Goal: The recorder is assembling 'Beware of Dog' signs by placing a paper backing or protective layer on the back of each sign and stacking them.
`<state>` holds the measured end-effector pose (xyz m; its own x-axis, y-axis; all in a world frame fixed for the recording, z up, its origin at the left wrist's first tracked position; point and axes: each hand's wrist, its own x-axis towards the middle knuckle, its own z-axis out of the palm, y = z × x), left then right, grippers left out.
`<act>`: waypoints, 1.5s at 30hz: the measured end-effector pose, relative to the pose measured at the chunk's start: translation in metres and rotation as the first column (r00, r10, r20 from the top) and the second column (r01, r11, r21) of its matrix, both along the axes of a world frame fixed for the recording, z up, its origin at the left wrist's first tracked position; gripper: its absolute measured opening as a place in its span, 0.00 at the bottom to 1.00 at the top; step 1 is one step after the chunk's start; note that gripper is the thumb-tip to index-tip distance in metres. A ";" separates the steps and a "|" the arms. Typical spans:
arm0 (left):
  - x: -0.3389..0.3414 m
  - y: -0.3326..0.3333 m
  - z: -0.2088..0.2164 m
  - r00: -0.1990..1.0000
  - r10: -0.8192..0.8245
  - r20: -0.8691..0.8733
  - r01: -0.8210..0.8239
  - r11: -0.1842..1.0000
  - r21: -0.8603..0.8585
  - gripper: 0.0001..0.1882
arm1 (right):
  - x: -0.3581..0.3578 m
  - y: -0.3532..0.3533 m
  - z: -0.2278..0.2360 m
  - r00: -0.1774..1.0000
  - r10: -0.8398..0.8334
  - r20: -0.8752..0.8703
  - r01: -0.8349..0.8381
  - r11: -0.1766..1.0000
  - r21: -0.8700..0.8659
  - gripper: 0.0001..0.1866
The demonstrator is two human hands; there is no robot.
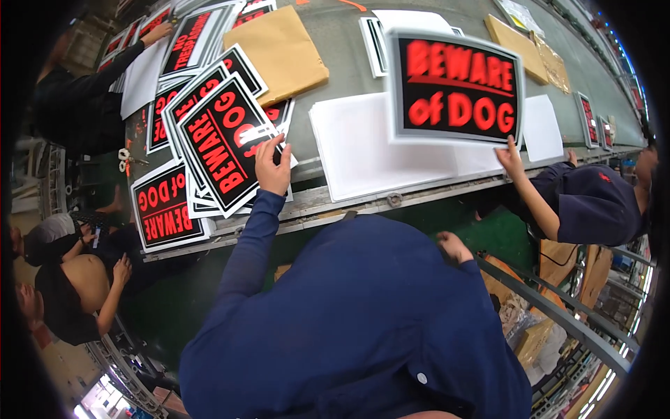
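My left hand (pixel 273 166) has its fingers closed at the right edge of a black sign (pixel 225 143) with red lettering and a white border. That sign lies tilted on top of a loose, fanned pile of similar signs. Held back beside my body, off the table's near edge, my right hand (pixel 455 246) has curled fingers, and nothing shows in it. Over the table ahead, another black-and-red sign (pixel 457 89) stands raised and slightly blurred. A co-worker's hand (pixel 511 160) touches its lower right corner.
White sheets (pixel 349 150) lie in front of me on the grey table (pixel 335 56). A brown paper package (pixel 279 52) sits beyond the pile, with scissors (pixel 125 162) at the left. Another person's hand (pixel 158 33) reaches over signs at far left. Metal rails (pixel 558 314) run behind me at right.
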<state>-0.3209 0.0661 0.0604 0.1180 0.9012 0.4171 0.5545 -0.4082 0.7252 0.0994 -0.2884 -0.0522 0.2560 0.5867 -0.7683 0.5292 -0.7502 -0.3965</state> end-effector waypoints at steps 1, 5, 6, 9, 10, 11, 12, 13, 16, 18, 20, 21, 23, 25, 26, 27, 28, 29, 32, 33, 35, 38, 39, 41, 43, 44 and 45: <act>-0.002 -0.006 -0.001 1.000 -0.002 0.028 0.003 0.999 -0.051 0.08 | 0.000 0.018 0.013 0.991 0.130 0.018 -0.131 0.991 0.023 0.21; 0.019 -0.009 -0.022 0.962 0.029 0.271 0.041 0.968 -0.249 0.11 | -0.015 0.099 0.105 0.970 0.218 -0.111 -0.223 0.974 -0.041 0.18; 0.033 -0.005 -0.022 0.944 0.039 0.327 0.061 0.955 -0.289 0.13 | -0.012 0.111 0.121 0.967 0.182 -0.176 -0.189 0.982 -0.023 0.16; 0.101 0.019 -0.016 0.869 -0.063 0.490 0.246 0.916 -0.317 0.20 | 0.019 0.150 0.146 0.943 0.076 -0.323 -0.045 0.994 0.102 0.13; 0.128 0.025 -0.007 0.836 -0.077 0.544 0.321 0.872 -0.370 0.21 | 0.033 0.164 0.150 0.949 0.088 -0.301 -0.033 0.983 0.181 0.13; 0.152 0.031 -0.009 0.794 -0.043 0.606 0.357 0.840 -0.408 0.22 | 0.048 0.180 0.149 0.976 0.065 -0.206 -0.010 0.967 0.254 0.13; 0.176 0.039 -0.012 0.748 -0.012 0.663 0.401 0.804 -0.438 0.24 | 0.064 0.195 0.148 0.994 0.029 -0.109 0.009 0.943 0.331 0.12; 0.196 0.047 -0.021 0.757 -0.048 0.652 0.426 0.792 -0.436 0.14 | 0.083 0.211 0.142 0.996 0.000 -0.090 0.038 0.904 0.427 0.12; 0.275 0.045 -0.004 0.841 -0.094 0.533 0.273 0.924 -0.268 0.11 | 0.137 0.261 0.126 0.980 -0.155 -0.129 0.201 0.799 0.567 0.12; 0.301 0.051 -0.018 0.894 -0.140 0.425 0.295 0.898 -0.326 0.22 | 0.171 0.297 0.113 0.935 -0.320 -0.155 0.340 0.680 0.649 0.12; 0.325 0.057 -0.027 0.897 -0.099 0.431 0.283 0.878 -0.386 0.21 | 0.206 0.334 0.091 0.922 -0.360 -0.142 0.351 0.623 0.699 0.12; 0.333 0.065 -0.033 0.872 -0.066 0.485 0.294 0.863 -0.412 0.22 | 0.223 0.351 0.080 0.916 -0.400 -0.024 0.280 0.596 0.752 0.14; 0.349 0.084 -0.029 0.865 0.084 0.494 0.283 0.731 -0.620 0.22 | 0.258 0.380 0.055 0.895 -0.441 0.071 0.216 0.568 0.794 0.15; 0.359 0.102 -0.030 0.892 0.255 0.373 0.188 0.542 -0.819 0.28 | 0.281 0.406 0.040 0.858 -0.503 0.105 0.230 0.558 0.797 0.16; 0.362 0.108 -0.033 0.892 0.276 0.358 0.156 0.555 -0.817 0.28 | 0.286 0.416 0.039 0.874 -0.480 0.083 0.230 0.556 0.799 0.16; 0.364 0.114 -0.038 0.987 0.158 -0.022 -0.110 0.569 -0.815 0.32 | 0.286 0.425 0.042 0.878 -0.476 -0.051 0.383 0.635 0.671 0.16; 0.363 0.122 -0.046 0.912 0.052 -0.407 -0.354 0.605 -0.714 0.36 | 0.288 0.434 0.045 0.859 -0.480 -0.177 0.497 0.701 0.512 0.16; 0.362 0.129 -0.054 0.910 0.049 -0.412 -0.370 0.545 -0.752 0.42 | 0.285 0.440 0.046 0.852 -0.478 -0.214 0.514 0.683 0.519 0.17; 0.358 0.147 -0.079 0.973 0.145 -0.179 -0.222 0.377 -0.900 0.45 | 0.283 0.448 0.055 0.869 -0.444 -0.219 0.493 0.729 0.475 0.19; 0.373 0.150 -0.097 0.944 0.239 -0.228 -0.316 0.451 -0.835 0.45 | 0.294 0.444 0.050 0.860 -0.422 -0.287 0.510 0.745 0.430 0.20; 0.387 0.140 -0.078 0.943 0.285 -0.170 -0.298 0.502 -0.812 0.42 | 0.301 0.441 0.045 0.844 -0.439 -0.308 0.533 0.753 0.387 0.18; 0.383 0.142 -0.050 0.904 0.371 0.214 0.019 0.464 -0.886 0.29 | 0.295 0.440 0.053 0.824 -0.417 -0.383 0.550 0.753 0.362 0.15; 0.382 0.145 -0.053 0.862 0.434 0.263 0.054 0.436 -0.899 0.26 | 0.291 0.441 0.057 0.814 -0.387 -0.433 0.554 0.743 0.376 0.13; 0.377 0.147 -0.061 0.813 0.500 0.299 0.084 0.407 -0.909 0.24 | 0.289 0.443 0.064 0.811 -0.361 -0.461 0.543 0.757 0.363 0.12; 0.383 0.150 -0.043 0.761 0.461 0.457 0.217 0.484 -0.848 0.21 | 0.293 0.438 0.063 0.799 -0.367 -0.476 0.554 0.757 0.347 0.11; 0.387 0.155 -0.030 0.732 0.464 0.499 0.264 0.483 -0.835 0.17 | 0.294 0.437 0.061 0.796 -0.359 -0.488 0.553 0.759 0.344 0.11; 0.383 0.161 -0.016 0.632 0.477 0.611 0.387 0.489 -0.782 0.15 | 0.293 0.438 0.060 0.795 -0.339 -0.502 0.544 0.766 0.343 0.11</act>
